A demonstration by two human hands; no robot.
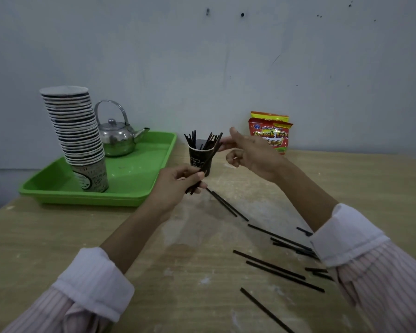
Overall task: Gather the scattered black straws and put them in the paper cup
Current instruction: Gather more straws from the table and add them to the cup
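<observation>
Left grip [178, 181] is clamped on a small bundle of thin black plastic straws [210, 155], held near their lower ends. The bundle slants up and away from that grip, crossing the front of the dark printed paper cup [196, 162], which stands upright on the pale wooden worktop [154, 272] just beyond it. Right grip [252, 150] is raised at the far end of the bundle, thumb and forefinger reaching to the top ends and the other fingers curled; whether it pinches the tips or merely touches them cannot be told. Several standing straws [194, 139] are already in the cup, fanned against its rim. Many loose straws [269, 264] lie ungathered on the worktop, nearer the person than either grip and largely beneath the right forearm. Assessment: the step in hand is loading the bundle, with the task roughly half done. Recommended: even up the tips with the right grip, lift the lower ends clear of the rim, bring the bundle upright over the mouth, then lower it rather than drop it, as the cup looks light and liable to tip. Left of the left grip, a green plastic tray [135, 179] carries a tall stack of paper cups [75, 126] and a steel kettle [117, 138]. Beyond the right grip stand red and yellow snack packets [270, 133].
</observation>
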